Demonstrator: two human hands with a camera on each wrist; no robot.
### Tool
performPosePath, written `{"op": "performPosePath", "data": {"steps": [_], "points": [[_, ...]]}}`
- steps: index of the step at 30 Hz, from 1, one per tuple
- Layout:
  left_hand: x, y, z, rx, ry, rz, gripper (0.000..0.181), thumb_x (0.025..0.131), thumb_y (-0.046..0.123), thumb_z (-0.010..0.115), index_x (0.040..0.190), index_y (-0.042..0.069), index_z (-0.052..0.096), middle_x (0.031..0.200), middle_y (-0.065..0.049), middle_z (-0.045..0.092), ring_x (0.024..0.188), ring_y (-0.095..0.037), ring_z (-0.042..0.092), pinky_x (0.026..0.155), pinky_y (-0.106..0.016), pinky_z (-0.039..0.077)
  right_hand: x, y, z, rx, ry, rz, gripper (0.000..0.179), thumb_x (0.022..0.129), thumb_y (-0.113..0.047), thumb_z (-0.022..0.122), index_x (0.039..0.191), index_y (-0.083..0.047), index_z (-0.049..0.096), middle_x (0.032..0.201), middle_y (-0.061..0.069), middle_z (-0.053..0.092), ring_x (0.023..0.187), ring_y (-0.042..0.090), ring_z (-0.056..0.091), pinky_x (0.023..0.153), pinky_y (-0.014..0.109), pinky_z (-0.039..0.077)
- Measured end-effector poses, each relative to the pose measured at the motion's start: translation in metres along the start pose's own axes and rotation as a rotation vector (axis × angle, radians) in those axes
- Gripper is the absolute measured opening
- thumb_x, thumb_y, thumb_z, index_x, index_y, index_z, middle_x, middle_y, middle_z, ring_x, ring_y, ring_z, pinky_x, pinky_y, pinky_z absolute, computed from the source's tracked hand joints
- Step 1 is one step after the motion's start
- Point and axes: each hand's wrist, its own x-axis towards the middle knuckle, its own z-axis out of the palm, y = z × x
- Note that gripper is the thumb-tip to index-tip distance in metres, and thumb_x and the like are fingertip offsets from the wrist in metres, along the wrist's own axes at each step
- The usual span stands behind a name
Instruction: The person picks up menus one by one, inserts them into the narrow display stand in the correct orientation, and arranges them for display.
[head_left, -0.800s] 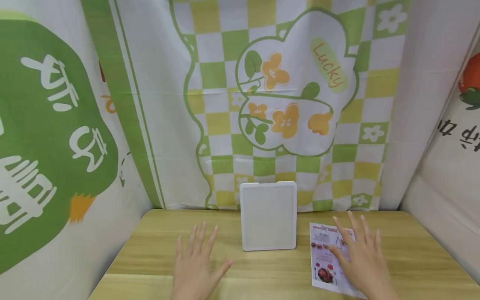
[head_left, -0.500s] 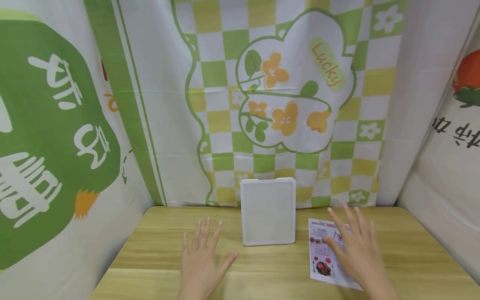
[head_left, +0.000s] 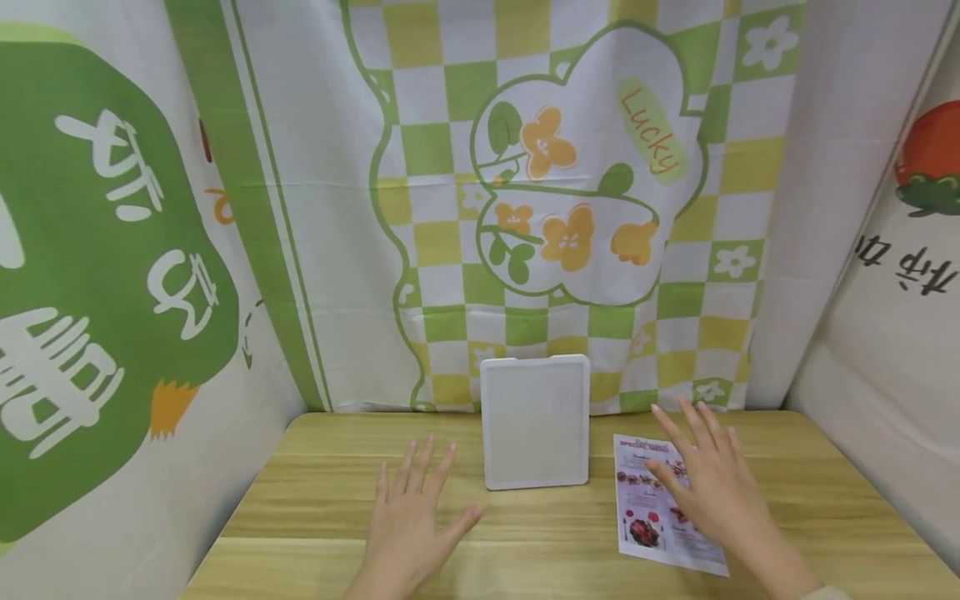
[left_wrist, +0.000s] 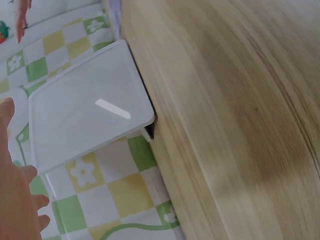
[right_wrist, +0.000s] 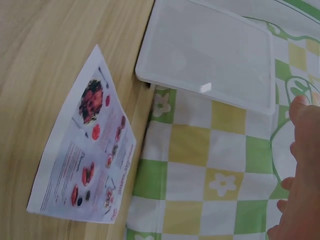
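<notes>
A white rectangular frame with a blank pale panel (head_left: 536, 423) stands upright near the back of the wooden table. To its right a printed menu sheet (head_left: 639, 500), headed "Special Menu", lies flat with food pictures on it. My right hand (head_left: 716, 483) is over the menu's right side with fingers spread, hiding part of the print; in the right wrist view the menu (right_wrist: 90, 150) shows whole. My left hand (head_left: 414, 517) is to the left of the frame, fingers spread and holding nothing. The left wrist view shows the frame's panel (left_wrist: 90, 105) beyond the left fingers (left_wrist: 35, 200).
The wooden table (head_left: 300, 500) has rounded back corners. Behind it hangs a green, yellow and white checked cloth (head_left: 435, 242) with flowers and the word "Lucky". Printed cloth walls (head_left: 247, 450) close in the left and right sides.
My left hand has shifted a little right, toward the frame. My right hand has moved slightly up and left over the menu. The frame and menu still stand and lie in place.
</notes>
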Motion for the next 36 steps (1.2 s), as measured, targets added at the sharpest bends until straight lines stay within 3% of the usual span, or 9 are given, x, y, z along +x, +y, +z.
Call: {"op": "performPosePath", "data": {"steps": [7,14,17,19,22,26,30,33,36], "points": [[0.003,0.003,0.001,0.017,-0.023,0.095,0.082,0.087,0.071,0.054,0.153,0.024,0.039,0.161,-0.007,0.026,0.149,-0.029,0.017,0.115,-0.061,0.011,0.002,0.003,-0.001,0.04,-0.011,-0.014,0.072,0.099,-0.042,0.058,0.158,-0.022,0.023,0.165,0.013,0.007,0.148,0.042,0.007,0.115,0.061,0.0],[0.011,0.008,0.001,0.08,-0.012,0.199,0.081,0.09,0.076,0.04,0.154,0.027,0.036,0.161,-0.005,0.026,0.148,-0.029,0.021,0.114,-0.061,0.019,0.003,0.015,-0.004,0.059,-0.014,-0.022,0.073,0.099,-0.039,0.058,0.159,-0.022,0.02,0.164,0.016,0.008,0.147,0.044,0.01,0.117,0.049,-0.005],[0.016,0.01,0.001,0.087,0.008,0.256,0.079,0.091,0.073,0.044,0.152,0.025,0.039,0.16,-0.005,0.03,0.147,-0.029,0.025,0.113,-0.061,0.022,0.002,0.019,-0.006,0.038,-0.004,-0.029,0.073,0.099,-0.041,0.057,0.159,-0.022,0.02,0.164,0.015,0.008,0.147,0.044,0.011,0.118,0.045,-0.006],[0.019,0.011,0.002,0.085,0.005,0.292,0.078,0.09,0.072,0.048,0.152,0.026,0.039,0.16,-0.005,0.03,0.146,-0.029,0.025,0.113,-0.06,0.023,0.001,0.02,-0.008,0.023,-0.001,-0.046,0.073,0.098,-0.041,0.059,0.158,-0.021,0.022,0.164,0.014,0.009,0.147,0.043,0.012,0.118,0.049,-0.003],[0.022,0.013,0.005,0.089,-0.025,0.335,0.077,0.091,0.07,0.048,0.153,0.027,0.037,0.161,-0.004,0.029,0.147,-0.027,0.023,0.113,-0.059,0.024,-0.003,0.02,-0.009,0.002,-0.006,-0.07,0.074,0.097,-0.041,0.061,0.158,-0.022,0.024,0.164,0.013,0.01,0.147,0.042,0.012,0.117,0.052,-0.001],[0.025,0.017,0.009,0.076,-0.09,0.367,0.077,0.093,0.071,0.042,0.155,0.027,0.034,0.16,-0.005,0.03,0.147,-0.028,0.024,0.112,-0.06,0.025,-0.008,0.021,-0.01,-0.013,-0.01,-0.083,0.074,0.097,-0.039,0.062,0.158,-0.023,0.023,0.164,0.013,0.01,0.146,0.042,0.015,0.117,0.043,-0.005],[0.027,0.021,0.014,0.048,-0.139,0.394,0.076,0.094,0.071,0.04,0.155,0.026,0.033,0.16,-0.006,0.03,0.146,-0.03,0.026,0.11,-0.062,0.027,-0.011,0.022,-0.012,0.045,-0.044,-0.036,0.073,0.098,-0.04,0.059,0.159,-0.024,0.021,0.164,0.013,0.01,0.146,0.043,0.014,0.115,0.059,0.004],[0.031,0.026,0.018,0.045,-0.142,0.43,0.075,0.094,0.07,0.042,0.154,0.027,0.035,0.159,-0.004,0.031,0.146,-0.029,0.028,0.11,-0.061,0.028,-0.014,0.025,-0.015,0.103,-0.078,0.011,0.073,0.099,-0.041,0.058,0.159,-0.027,0.018,0.164,0.012,0.007,0.147,0.043,0.01,0.104,0.075,0.015],[0.036,0.033,0.024,0.058,-0.136,0.478,0.074,0.094,0.071,0.04,0.154,0.027,0.035,0.158,-0.003,0.033,0.145,-0.028,0.03,0.109,-0.06,0.031,-0.017,0.03,-0.016,0.119,-0.077,0.025,0.074,0.099,-0.039,0.059,0.159,-0.027,0.018,0.164,0.012,0.007,0.147,0.043,0.01,0.101,0.078,0.017]]}}
